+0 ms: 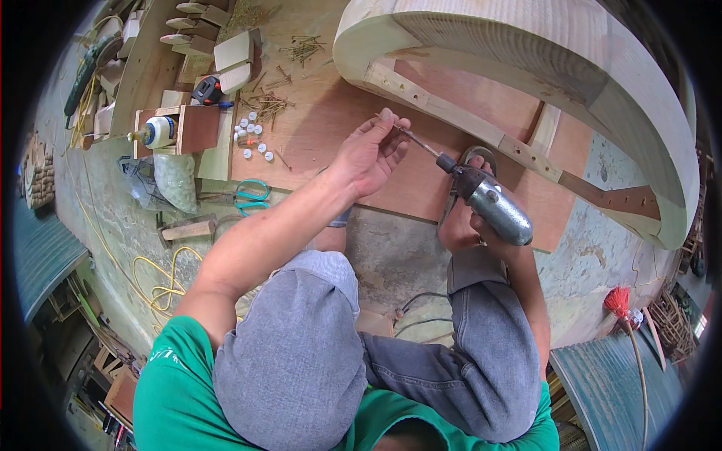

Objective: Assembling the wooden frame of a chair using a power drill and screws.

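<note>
My left hand (372, 154) is closed, its thumb and fingertips pinching a thin screw at the tip of a long driver bit. That bit belongs to a silver and black power screwdriver (498, 210), gripped by my right hand (485, 231), which the tool's body partly hides. The tool points up and to the left, toward my left fingertips. Just beyond both hands stands a large curved frame of pale wood (526, 34), with a crossbar (451, 111) that has several drilled holes. Loose screws (268, 105) lie in a pile left of my left hand.
Under the frame lies a plywood board (308, 154). Small white caps (259, 129), teal-handled scissors (252, 197) and a hammer (188, 230) are at the left. A glue bottle (158, 133) and tape measure (207, 90) sit by wood blocks. A yellow cord (154, 289) trails over the floor.
</note>
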A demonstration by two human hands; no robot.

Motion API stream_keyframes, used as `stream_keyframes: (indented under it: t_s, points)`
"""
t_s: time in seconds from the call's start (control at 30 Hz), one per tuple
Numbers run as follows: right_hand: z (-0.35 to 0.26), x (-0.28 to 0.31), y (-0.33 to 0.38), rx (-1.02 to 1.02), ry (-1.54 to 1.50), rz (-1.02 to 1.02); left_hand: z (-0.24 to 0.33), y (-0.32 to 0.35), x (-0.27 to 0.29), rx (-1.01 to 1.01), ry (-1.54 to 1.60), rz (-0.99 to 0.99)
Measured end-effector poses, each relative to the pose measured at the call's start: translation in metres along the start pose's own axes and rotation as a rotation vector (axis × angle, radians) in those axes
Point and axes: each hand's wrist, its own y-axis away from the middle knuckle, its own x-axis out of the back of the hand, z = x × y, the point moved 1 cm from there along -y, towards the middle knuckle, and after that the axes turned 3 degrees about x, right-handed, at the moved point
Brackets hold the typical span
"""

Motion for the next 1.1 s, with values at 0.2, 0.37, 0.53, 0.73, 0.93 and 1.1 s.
stream_keyframes:
  t_s: [0.2,0.37,0.53,0.73,0.93,1.1]
  points:
    - [0.0,0.003,-0.001,-0.039,0.092,0.079,0.002,-0.023,-0.012,-0.021,-0.031,-0.037]
    - [0.005,0.003,-0.006,-0.229,-0.071,0.104,-0.001,-0.024,-0.027,-0.057,-0.018,0.0]
    - [0.007,0.0,-0.005,-0.122,-0.115,0.211,0.0,-0.022,-0.033,-0.082,0.035,-0.036]
    - [0.004,0.003,-0.008,-0.008,0.037,0.172,-0.005,-0.018,-0.036,-0.125,0.042,-0.01]
    - [-0.017,-0.002,-0.024,0.287,0.421,0.147,-0.009,-0.021,-0.032,-0.099,0.03,0.067]
    - [-0.022,-0.005,-0.026,0.274,0.394,0.179,-0.003,-0.03,-0.037,-0.117,0.099,0.01]
